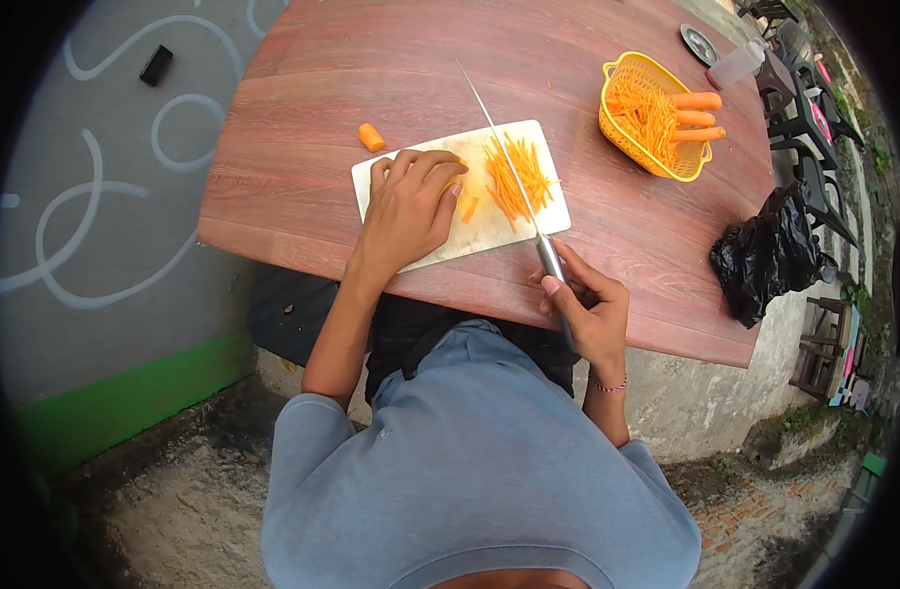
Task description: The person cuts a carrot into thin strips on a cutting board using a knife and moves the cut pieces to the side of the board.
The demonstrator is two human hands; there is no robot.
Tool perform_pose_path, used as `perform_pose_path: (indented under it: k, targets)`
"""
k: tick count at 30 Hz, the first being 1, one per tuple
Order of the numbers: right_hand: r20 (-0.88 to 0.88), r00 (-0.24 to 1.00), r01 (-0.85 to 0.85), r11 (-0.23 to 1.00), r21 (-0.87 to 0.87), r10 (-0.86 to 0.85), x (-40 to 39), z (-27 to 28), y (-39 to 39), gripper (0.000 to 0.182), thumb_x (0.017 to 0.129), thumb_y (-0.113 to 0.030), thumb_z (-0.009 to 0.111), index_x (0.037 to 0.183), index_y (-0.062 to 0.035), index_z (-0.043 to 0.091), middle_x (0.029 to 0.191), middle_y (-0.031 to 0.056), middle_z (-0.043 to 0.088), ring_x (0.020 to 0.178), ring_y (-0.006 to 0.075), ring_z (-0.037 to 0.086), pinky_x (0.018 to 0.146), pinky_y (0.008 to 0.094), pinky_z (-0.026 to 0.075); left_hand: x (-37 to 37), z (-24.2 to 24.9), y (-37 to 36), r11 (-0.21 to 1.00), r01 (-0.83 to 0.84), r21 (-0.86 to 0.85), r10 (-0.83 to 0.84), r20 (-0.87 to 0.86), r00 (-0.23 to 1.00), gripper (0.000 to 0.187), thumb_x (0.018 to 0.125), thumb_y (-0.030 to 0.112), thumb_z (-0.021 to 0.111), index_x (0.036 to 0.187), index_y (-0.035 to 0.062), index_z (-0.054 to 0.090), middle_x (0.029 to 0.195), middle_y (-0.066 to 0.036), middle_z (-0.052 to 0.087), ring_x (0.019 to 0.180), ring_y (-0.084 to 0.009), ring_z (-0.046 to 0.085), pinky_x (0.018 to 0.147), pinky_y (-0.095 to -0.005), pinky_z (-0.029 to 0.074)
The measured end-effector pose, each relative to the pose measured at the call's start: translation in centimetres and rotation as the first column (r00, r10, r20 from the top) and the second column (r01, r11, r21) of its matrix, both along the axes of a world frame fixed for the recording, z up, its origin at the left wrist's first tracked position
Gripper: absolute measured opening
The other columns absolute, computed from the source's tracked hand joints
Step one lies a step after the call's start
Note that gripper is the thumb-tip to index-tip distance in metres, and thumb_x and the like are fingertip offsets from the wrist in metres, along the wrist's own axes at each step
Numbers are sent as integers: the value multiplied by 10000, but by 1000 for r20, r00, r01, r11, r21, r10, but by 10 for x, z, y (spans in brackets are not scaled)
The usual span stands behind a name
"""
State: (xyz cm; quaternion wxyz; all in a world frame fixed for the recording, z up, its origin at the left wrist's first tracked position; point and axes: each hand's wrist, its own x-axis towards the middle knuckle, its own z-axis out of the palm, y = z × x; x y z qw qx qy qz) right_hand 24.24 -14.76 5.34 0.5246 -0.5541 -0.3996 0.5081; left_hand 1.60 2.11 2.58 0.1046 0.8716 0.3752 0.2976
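Orange under curled fingertips (pixel 435 167): left hand (pixel 408 211) bent into a claw on the left half of the cutting board (pixel 499 231), pressing down a carrot piece (pixel 454 187), mostly hidden beneath the knuckles. Right fingers (pixel 577 270) wrapped closed around the handle of the knife (pixel 504 152), right hand (pixel 589 314) just off the near edge of the board, long blade reaching diagonally across it with the tip past the far edge. Hard to tell whether the edge touches the board or hovers above it.

Probably slicing into thin sticks, so: tuck the left fingertips back behind the knuckles, flat of the blade guided along them. Lay the piece flat side down so it cannot roll. Cut with a forward glide rather than a straight chop. Push the heap of carrot strips (pixel 517 177), right of centre on the board and under the blade, aside to free cutting room.

Farther out: a carrot stub (pixel 371 136) on the wooden table (pixel 302 196) just beyond the board's far left corner; a yellow basket (pixel 622 83) well to the right of the board, holding shreds and whole carrots (pixel 695 101); a black bag (pixel 769 255) farther right, past the table's edge.
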Motion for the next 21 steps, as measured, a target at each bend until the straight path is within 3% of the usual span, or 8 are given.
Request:
perform_pose_path:
  k: [1,2,4,8,10,15,17,21]
  targets:
    - [7,1000,-8,1000,-4,8,0,0,0,503,999,17,731,1486,29,607,1116,137,787,864,93,699,742,234,581,-2,-1,6,995,-3,103,3,6,1000,235,980,262,714,1131,98,790,1276,-52,740,1198,-272,620,1069,-507,372]
    - [13,1000,-18,1000,-9,18,-1,-1,0,502,999,16,731,1485,31,607,1120,137,787,874,94,701,745,235,582,-5,-3,8,995,-7,102,7,8,1000,235,980,262,714,1131,98,790,1276,-52,740,1198,-272,620,1069,-507,372]
    - [4,1000,-21,1000,-2,21,-3,-1,0,499,999,14,732,1482,32,609,1123,136,787,879,94,702,746,234,582,-11,-6,11,986,92,142,-68,-165,984,298,1012,251,680,1262,122,778,1387,-52,722,1308,-279,588,1136,-518,348]
    - [19,999,-28,1000,-2,28,-2,-1,-1,492,1001,5,734,1477,35,613,1133,131,788,900,94,704,750,231,583,-31,-10,4,983,62,172,-15,-259,966,347,1007,294,700,1299,122,773,1414,-34,713,1341,-277,572,1153,-533,345]
    - [23,1000,-20,1000,-16,21,-4,-2,-1,491,1002,0,735,1477,33,614,1119,122,788,877,89,703,728,229,580,-40,-6,0,977,-17,210,78,-284,956,360,1001,338,703,1243,87,792,1362,-46,736,1344,-262,568,1157,-560,335]
    - [7,998,-60,992,-111,61,-5,6,-2,490,1016,-34,731,1487,22,609,1057,85,778,774,78,694,639,223,561,-30,7,-24,970,-68,232,106,-155,982,292,968,283,743,1166,78,807,1299,-42,748,1293,-272,597,1163,-566,338]
    - [39,997,-56,979,-198,65,-12,13,-4,479,1042,-72,708,1501,10,600,1001,60,761,704,83,682,584,227,548,-24,4,-30,991,63,120,-56,-60,997,240,933,232,773,1117,82,810,1228,-32,751,1269,-272,611,1158,-567,349]
    - [10,997,-74,957,-280,81,-19,12,-10,474,1071,-100,664,1525,2,574,1007,69,763,710,107,701,580,241,564,-15,-11,-34,994,61,88,-58,-38,998,218,911,210,787,1087,83,807,1170,-21,746,1255,-261,622,1152,-570,359]
